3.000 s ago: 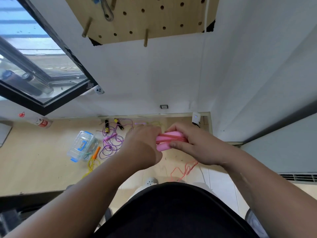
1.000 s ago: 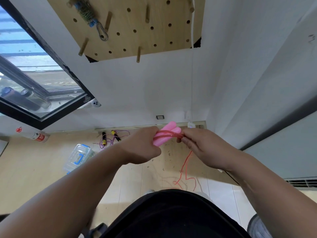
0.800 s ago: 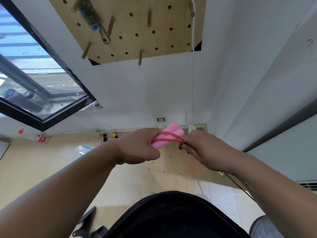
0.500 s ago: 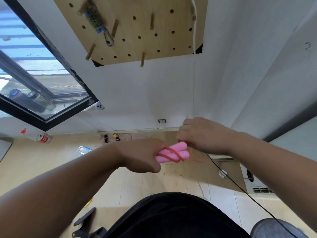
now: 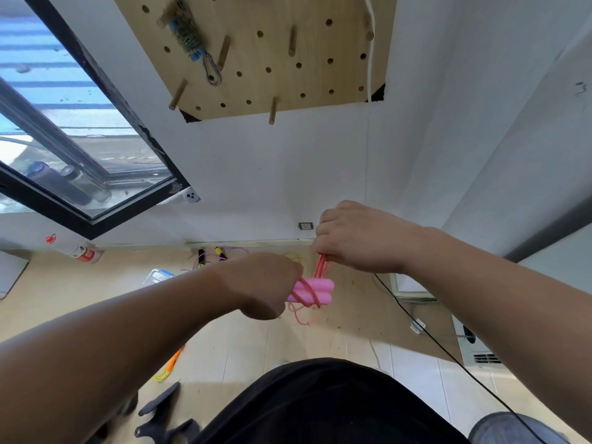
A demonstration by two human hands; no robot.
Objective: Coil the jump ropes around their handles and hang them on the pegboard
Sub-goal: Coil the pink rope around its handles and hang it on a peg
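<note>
My left hand (image 5: 262,285) grips a pair of pink jump rope handles (image 5: 315,290) held side by side, with several turns of red cord wound around them. My right hand (image 5: 355,238) is just above the handles, pinching a bundle of the red cord (image 5: 321,265) pulled taut upward. A short loose loop of cord (image 5: 301,317) dangles below the handles. The wooden pegboard (image 5: 282,49) is on the wall high above, with several pegs and one coiled rope (image 5: 189,36) with a metal clip hanging on it.
On the floor by the wall lie a purple-corded rope with black handles (image 5: 217,254), a clear plastic box (image 5: 158,275), a bottle (image 5: 80,253) and an orange-and-yellow rope (image 5: 169,366). A black cable (image 5: 426,334) runs across the floor at right. A window (image 5: 64,139) is at left.
My right hand has risen above the handles, pulling the cord up taut; more turns lie around the handles. Less loose cord hangs toward the floor. The view has tilted slightly.
</note>
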